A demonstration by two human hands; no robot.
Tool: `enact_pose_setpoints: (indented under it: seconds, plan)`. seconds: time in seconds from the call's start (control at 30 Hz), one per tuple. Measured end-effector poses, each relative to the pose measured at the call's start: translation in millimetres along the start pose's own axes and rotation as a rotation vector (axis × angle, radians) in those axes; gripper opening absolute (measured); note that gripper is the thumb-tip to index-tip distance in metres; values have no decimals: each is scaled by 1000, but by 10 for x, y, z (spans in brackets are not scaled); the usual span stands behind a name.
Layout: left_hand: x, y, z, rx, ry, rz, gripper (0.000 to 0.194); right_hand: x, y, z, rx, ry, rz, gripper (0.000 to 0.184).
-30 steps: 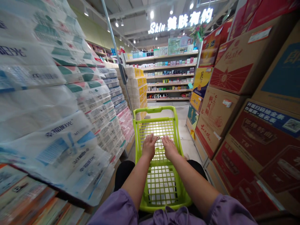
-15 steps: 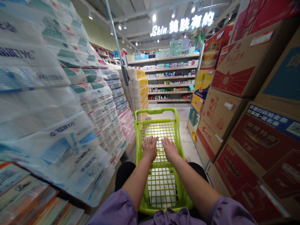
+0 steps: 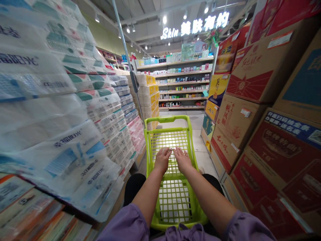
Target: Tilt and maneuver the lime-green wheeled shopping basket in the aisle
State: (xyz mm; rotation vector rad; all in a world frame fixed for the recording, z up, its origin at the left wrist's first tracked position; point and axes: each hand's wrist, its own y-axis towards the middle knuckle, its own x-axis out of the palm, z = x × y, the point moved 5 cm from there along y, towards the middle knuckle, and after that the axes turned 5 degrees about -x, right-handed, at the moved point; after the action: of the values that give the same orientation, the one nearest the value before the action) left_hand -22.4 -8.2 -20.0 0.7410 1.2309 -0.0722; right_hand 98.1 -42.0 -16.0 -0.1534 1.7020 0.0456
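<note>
A lime-green plastic shopping basket with a grid bottom and an upright loop handle at its far end stands between my knees. Over its lattice, my left hand lies palm down with the fingers stretched forward. Close beside it, my right hand is also palm down, fingers extended and slightly apart. The fingertips of the two hands almost meet. Neither hand holds anything. Whether the palms touch the lattice or hover just above it, I cannot tell. Nothing shows inside the basket.
Wrapped tissue packs are stacked high on the left. Printed cartons pile up on the right. Ahead, past the tiled floor, stand shelves of small cosmetics. A thin metal pole rises by the tissue stacks.
My left hand has shifted slightly right, so the fingertips of both hands are closer together. The basket and the stacks around stay nearly the same in view.
</note>
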Motion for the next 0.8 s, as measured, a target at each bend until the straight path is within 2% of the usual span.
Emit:
enact_pose_setpoints:
  seconds: [0.1, 0.17, 0.27, 0.3, 0.47, 0.5, 0.63, 0.67, 0.8]
  plan:
    - [-56, 0, -94, -201, 44, 51, 60, 8, 3, 4, -7, 3, 3, 94]
    - [-58, 2, -76, -168, 42, 35, 61, 10, 1, 5, -7, 1, 1, 94]
    - [-9, -1, 23, 34, 9, -36, 60, 3, -5, 3, -3, -13, 0, 91]
    - [0, -2, 25, 47, 8, -40, 60, -2, -8, 1, -3, -19, -1, 91]
    - [-13, 4, -147, -210, 76, 49, 63, -13, -17, -5, 8, -30, -37, 101]
    - [-1, 6, -147, -197, 79, 41, 64, -12, -16, -4, 10, -29, -42, 102]
    - [43, 17, -27, 15, 43, -20, 64, -11, -16, -1, 13, -22, -26, 98]
    - [34, 20, -9, 31, 37, -23, 63, -12, -17, -1, 12, -20, -22, 97]
    - [-72, 17, -34, -142, 54, 22, 58, -7, -18, -5, 2, -17, -22, 96]
